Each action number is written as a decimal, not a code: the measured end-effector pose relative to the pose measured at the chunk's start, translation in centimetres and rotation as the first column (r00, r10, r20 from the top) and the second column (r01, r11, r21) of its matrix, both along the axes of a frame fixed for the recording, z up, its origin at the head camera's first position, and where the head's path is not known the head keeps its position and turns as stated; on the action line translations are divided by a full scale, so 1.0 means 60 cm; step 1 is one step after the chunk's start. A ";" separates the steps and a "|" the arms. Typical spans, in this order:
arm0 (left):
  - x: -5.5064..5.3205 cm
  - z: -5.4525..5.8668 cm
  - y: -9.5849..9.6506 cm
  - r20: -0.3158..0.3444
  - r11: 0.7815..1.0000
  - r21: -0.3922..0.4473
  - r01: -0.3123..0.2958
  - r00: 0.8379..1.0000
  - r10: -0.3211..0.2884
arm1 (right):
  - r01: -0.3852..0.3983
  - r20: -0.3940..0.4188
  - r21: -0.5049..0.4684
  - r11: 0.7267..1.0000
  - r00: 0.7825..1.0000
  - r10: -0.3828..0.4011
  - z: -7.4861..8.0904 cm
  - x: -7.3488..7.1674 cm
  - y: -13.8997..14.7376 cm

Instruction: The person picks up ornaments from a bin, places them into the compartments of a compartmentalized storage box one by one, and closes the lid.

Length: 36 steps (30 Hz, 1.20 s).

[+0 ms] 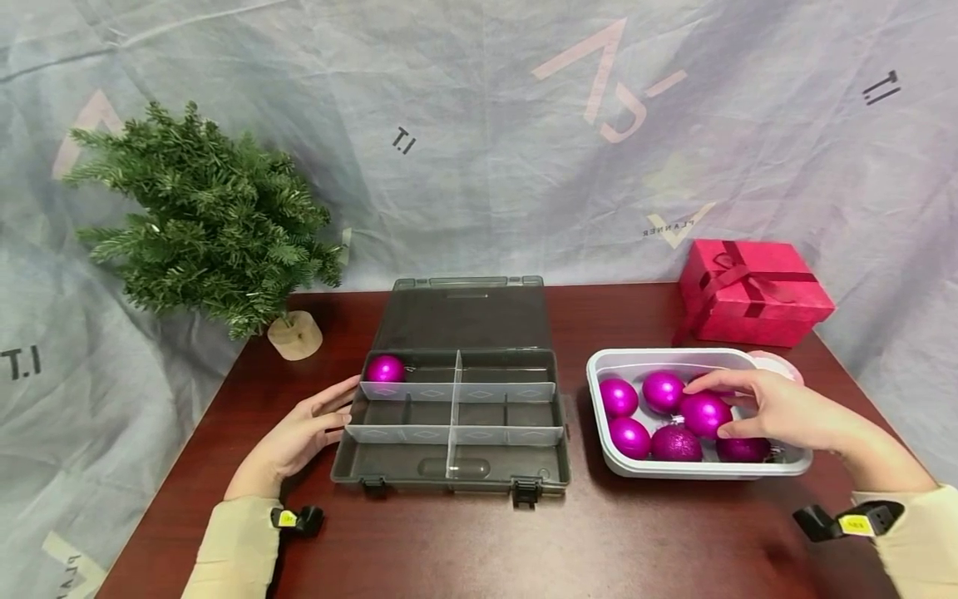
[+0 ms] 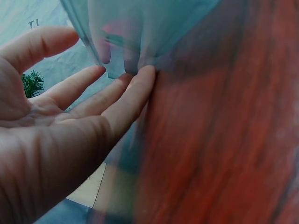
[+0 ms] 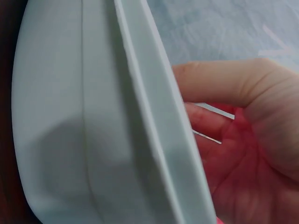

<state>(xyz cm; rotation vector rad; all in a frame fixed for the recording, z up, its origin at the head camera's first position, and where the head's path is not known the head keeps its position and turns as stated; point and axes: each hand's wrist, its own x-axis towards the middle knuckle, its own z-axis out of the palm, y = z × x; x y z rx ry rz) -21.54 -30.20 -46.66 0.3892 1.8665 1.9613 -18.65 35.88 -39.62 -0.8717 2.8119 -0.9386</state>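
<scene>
My left hand (image 1: 299, 433) rests at the left side of a grey see-through compartment box (image 1: 415, 434), its fingers fairly straight and fingertips against the wall. In the left wrist view the thumb stands apart from the box. One shiny magenta bauble (image 1: 386, 369) lies in the back left compartment. Over the white plastic tub (image 1: 609, 467), my right hand (image 1: 786, 408) pinches a shiny magenta bauble (image 1: 705, 415) between thumb and fingers. Several more baubles, some shiny, one glittery bauble (image 1: 676, 444) among them, lie around it. The tub's wall (image 3: 60, 112) hides the fingertips in the right wrist view.
The box's lid (image 1: 464, 320) lies folded back behind it, and its latches (image 1: 525, 492) point forward. A small artificial fir tree (image 1: 217, 216) with a wooden base stands back left. A red gift box (image 1: 756, 291) sits back right, before a grey cloth backdrop.
</scene>
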 end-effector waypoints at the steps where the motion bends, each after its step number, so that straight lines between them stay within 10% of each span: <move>1: 0.000 0.000 0.000 0.001 1.000 0.001 0.001 1.000 -0.001 | 0.004 -0.011 0.006 1.000 1.000 -0.004 -0.001 0.000 0.000; 9: 0.001 0.003 -0.002 -0.006 0.999 -0.033 -0.004 1.000 0.004 | 0.063 -0.108 0.006 0.998 0.992 -0.062 0.002 0.001 -0.001; 26: 0.001 0.004 0.001 -0.010 0.999 -0.045 -0.016 1.000 0.015 | 0.239 0.128 -0.279 0.930 0.969 -0.211 0.053 -0.027 -0.105; 36: 0.005 0.009 0.005 -0.001 0.999 -0.035 -0.019 1.000 0.019 | 0.078 0.074 -0.310 0.948 0.996 -0.057 0.079 -0.075 -0.221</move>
